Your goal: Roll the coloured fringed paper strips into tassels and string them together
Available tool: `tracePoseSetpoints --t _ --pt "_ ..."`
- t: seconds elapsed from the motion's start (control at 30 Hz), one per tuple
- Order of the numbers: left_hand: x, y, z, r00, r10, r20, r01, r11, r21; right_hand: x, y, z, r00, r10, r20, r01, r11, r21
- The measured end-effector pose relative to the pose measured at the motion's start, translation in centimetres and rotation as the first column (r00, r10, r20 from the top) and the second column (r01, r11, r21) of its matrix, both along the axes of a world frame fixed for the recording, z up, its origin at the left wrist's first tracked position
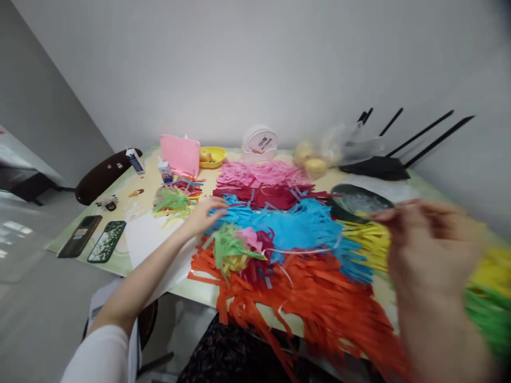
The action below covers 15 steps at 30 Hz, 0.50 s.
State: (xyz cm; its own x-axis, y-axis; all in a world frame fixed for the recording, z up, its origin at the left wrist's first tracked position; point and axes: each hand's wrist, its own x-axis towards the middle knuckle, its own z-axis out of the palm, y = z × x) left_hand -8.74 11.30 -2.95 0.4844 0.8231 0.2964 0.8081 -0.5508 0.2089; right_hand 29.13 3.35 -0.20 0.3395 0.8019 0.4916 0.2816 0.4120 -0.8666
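Observation:
My left hand (208, 214) lies at the left edge of a blue fringed paper strip (291, 229), fingers stretched out and slightly apart. In front of it sits a tassel bunch (235, 247) of green, yellow, pink and dark red strips. A thin white cord (299, 251) runs from this bunch to the right across the blue paper. My right hand (431, 244), blurred, is raised at the right with fingers pinched together; what they hold cannot be made out. Orange fringe (315, 292) hangs over the table's front edge. Dark red (259, 198) and pink fringe (259, 174) lie behind the blue.
Another tassel bunch (173, 201) lies left, near two phones (107, 242) and small cartons (165, 172). Behind stand a pink board (179, 154), yellow dish (215, 157) and white round container (259, 142). A black router (375, 167) and dark plate (357, 202) are right.

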Motion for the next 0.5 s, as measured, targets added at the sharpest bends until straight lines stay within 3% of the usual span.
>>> tracePoseSetpoints --t 0.03,0.1,0.23,0.33,0.5 --pt "-1.5 1.6 -0.2 0.994 0.107 -0.037 -0.106 0.994 0.039 -1.8 -0.1 0.1 0.993 -0.046 -0.108 0.047 0.999 0.008" --pt "-4.4 4.2 -0.7 0.972 0.209 -0.109 -0.201 0.977 0.073 -4.9 -0.4 0.1 0.990 0.038 -0.139 -0.044 0.998 -0.036" --pt "-8.5 6.4 -2.9 0.937 0.218 -0.274 -0.201 0.975 0.089 -8.2 -1.3 0.2 0.985 0.164 -0.056 -0.168 0.983 -0.072" --pt "-9.6 7.1 -4.0 0.909 0.203 -0.363 -0.175 0.979 0.109 -8.9 -1.3 0.4 0.977 0.211 -0.025 -0.212 0.974 -0.074" --pt "-9.8 9.6 -3.9 0.872 0.203 -0.445 -0.160 0.978 0.134 -10.1 -0.8 0.7 0.961 0.278 0.010 -0.276 0.957 -0.089"
